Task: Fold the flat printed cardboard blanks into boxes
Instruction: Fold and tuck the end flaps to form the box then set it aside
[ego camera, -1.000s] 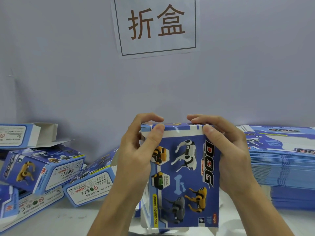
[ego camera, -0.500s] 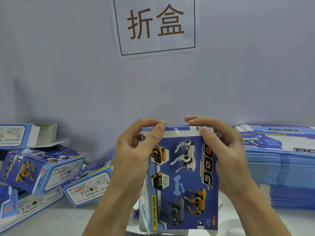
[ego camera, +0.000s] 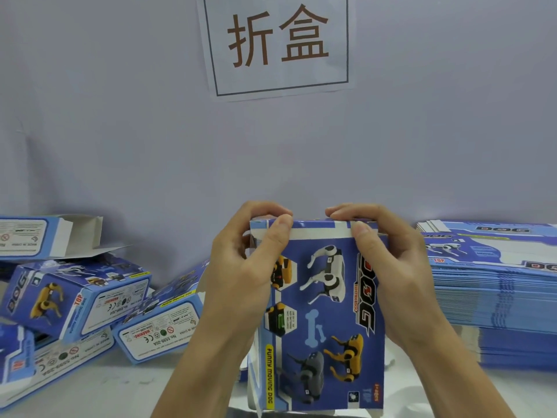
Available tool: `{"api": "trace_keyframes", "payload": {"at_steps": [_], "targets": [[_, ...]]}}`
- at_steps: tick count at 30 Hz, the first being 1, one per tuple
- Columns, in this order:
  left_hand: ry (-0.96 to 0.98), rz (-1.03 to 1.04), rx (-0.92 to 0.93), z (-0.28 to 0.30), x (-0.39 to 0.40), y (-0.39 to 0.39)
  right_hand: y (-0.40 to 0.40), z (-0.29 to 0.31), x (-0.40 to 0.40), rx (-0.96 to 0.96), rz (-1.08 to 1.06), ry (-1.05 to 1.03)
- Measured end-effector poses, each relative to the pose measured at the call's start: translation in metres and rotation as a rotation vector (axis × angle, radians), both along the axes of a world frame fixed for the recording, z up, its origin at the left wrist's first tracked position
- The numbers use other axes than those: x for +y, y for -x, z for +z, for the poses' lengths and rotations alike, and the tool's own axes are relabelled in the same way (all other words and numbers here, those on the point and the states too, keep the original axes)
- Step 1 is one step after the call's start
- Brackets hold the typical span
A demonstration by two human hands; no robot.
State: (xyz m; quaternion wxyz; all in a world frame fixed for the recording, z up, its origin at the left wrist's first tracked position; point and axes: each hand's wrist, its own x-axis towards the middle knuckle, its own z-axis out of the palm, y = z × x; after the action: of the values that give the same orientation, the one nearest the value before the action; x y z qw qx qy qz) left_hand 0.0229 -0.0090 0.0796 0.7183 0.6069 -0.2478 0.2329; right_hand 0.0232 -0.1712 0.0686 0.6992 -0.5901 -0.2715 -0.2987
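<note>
Boxes (ego camera: 75,297) already folded lie in a loose heap at the left of the table (ego camera: 180,384), one of them with its end flaps open, so a good part of the work looks done. Much is left: a tall stack of flat blanks (ego camera: 494,285) sits at the right, just beside the right forearm.

One box (ego camera: 325,315) is in hand now, stood upright in front of the person with its printed dog face toward the camera. The left hand (ego camera: 241,273) grips its upper left corner, thumb on the front face and fingers curled over the top edge. The right hand (ego camera: 388,267) grips the upper right the same way, thumb pressing the top flap (ego camera: 313,229) down along the fold. My judgement is that the top end is being closed; whether the tuck is fully home cannot be told, and the bottom end is out of view.

Compared with a second ago, the top flap lies flatter and the fingertips of both hands have drawn nearer each other over the edge. The box has barely shifted.

A paper sign (ego camera: 277,43) hangs on the wall behind.
</note>
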Motion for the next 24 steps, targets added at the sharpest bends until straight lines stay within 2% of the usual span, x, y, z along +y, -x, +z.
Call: {"api": "trace_keyframes", "payload": {"at_steps": [7,19,24], "targets": [[-0.021,0.153,-0.052,-0.005,-0.010,0.000,0.003,0.002,0.007,-0.006,-0.070,0.039],[0.021,0.145,-0.076,-0.001,-0.010,0.003,0.008,0.006,0.015,-0.029,-0.106,-0.014],[0.012,0.134,-0.038,-0.002,-0.007,0.003,0.002,0.001,0.008,0.113,0.004,-0.082]]}}
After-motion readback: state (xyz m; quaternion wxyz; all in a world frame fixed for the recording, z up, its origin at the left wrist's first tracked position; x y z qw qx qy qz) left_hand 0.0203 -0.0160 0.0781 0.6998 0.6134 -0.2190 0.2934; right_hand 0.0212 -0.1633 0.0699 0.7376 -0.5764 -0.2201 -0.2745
